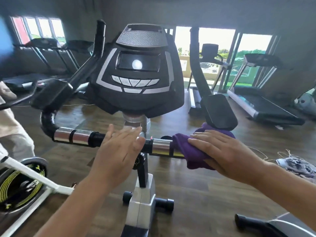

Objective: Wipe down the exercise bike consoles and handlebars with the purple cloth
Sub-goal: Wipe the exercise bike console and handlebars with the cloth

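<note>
At the far left stood a white-framed bike with a yellow-striped flywheel (pixel 18 190). Next to it, the black handlebar with chrome grip sections (pixel 73 136) ran across the exercise bike, below its dark grey console with a small screen and silver buttons (pixel 138 74). The left hand (pixel 118 151) hung over the middle of the bar, fingers straight and close together, holding nothing; whether it touched the bar could not be told. Further right, the purple cloth (pixel 193 151) was draped over the bar's right chrome section, and the right hand (pixel 222 151) lay flat on it, fingers straight, pressing it down. Just behind sat a black padded armrest (pixel 218 112), with a black treadmill (pixel 266 106) beyond.
</note>
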{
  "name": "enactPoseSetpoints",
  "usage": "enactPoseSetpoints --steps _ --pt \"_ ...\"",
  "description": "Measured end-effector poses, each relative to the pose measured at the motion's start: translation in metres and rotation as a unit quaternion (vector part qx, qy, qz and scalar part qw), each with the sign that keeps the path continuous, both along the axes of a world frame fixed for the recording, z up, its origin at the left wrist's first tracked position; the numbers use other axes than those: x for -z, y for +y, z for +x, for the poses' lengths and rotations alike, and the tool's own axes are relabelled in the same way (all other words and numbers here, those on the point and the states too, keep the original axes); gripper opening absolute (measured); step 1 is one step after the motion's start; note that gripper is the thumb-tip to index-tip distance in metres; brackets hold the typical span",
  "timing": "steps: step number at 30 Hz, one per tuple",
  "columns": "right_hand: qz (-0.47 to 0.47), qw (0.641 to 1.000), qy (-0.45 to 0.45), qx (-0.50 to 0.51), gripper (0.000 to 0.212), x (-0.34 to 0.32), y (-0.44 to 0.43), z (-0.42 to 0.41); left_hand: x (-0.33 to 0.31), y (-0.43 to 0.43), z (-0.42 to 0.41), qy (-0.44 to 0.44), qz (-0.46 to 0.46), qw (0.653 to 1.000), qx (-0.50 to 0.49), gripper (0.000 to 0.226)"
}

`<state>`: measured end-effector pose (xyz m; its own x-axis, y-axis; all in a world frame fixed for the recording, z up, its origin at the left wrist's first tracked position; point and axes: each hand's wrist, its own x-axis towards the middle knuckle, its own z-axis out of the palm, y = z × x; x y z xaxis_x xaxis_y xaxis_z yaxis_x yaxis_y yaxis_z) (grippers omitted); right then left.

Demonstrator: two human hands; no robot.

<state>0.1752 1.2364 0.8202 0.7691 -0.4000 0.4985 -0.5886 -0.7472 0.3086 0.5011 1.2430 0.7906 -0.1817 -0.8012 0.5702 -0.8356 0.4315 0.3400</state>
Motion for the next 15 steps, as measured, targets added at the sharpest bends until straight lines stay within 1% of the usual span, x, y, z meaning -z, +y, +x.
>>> enactPoseSetpoints --steps 2,5,8,11,13,15 --pt "0.028 0.999 -0.029 -0.01 0.043 -0.007 0.006 -0.003 -0.006 0.008 -0.014 0.019 0.001 0.999 0.027 0.073" --pt "0.037 0.996 -0.077 -0.004 0.043 -0.017 0.016 -0.014 -0.021 0.014 -0.043 0.02 0.001 0.997 0.073 0.072" --pt "0.057 0.987 -0.152 0.009 0.044 -0.033 0.025 -0.035 -0.045 0.017 -0.08 0.03 -0.015 0.994 0.108 0.067" --pt "0.065 0.966 -0.239 0.075 0.048 -0.053 0.036 -0.063 -0.07 0.019 -0.121 0.036 -0.037 0.99 0.129 0.064" --pt "0.061 0.951 -0.279 0.116 0.05 -0.064 0.041 -0.086 -0.085 0.018 -0.154 0.044 -0.051 0.987 0.146 0.064" --pt "0.081 0.933 -0.317 0.148 0.048 -0.07 0.044 -0.112 -0.095 0.015 -0.191 0.041 -0.066 0.983 0.164 0.067"
